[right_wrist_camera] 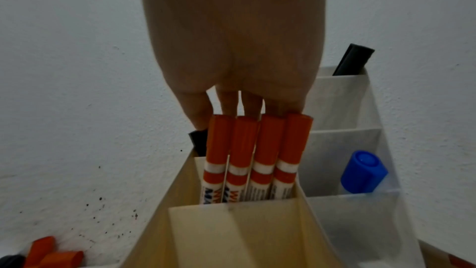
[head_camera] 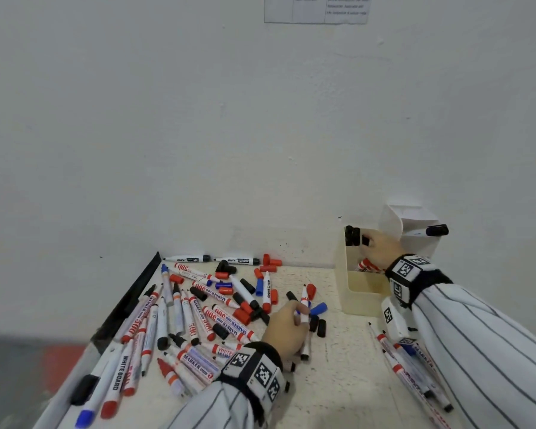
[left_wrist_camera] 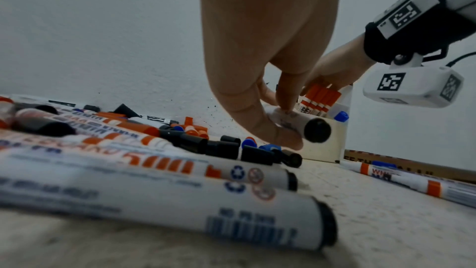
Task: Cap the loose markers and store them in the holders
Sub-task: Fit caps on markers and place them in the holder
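On the table (head_camera: 347, 373) the loose markers (head_camera: 180, 317) and caps (head_camera: 251, 308) overlap too much to count, some cut off at the lower edge. The left hand (head_camera: 287, 331) grips one uncapped marker (head_camera: 304, 300), its barrel half hidden by curled fingers. At the cream holder (right_wrist_camera: 231, 231), the right hand (right_wrist_camera: 231, 48) touches four red-capped markers (right_wrist_camera: 257, 150) in the middle compartment with straight fingertips; beside them stands a white holder (right_wrist_camera: 342, 109) with one blue cap and one black showing.

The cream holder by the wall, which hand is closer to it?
Right. The right hand reaches into the cream holder, at the red-capped markers; the left hand is over the pile, gripping a marker.
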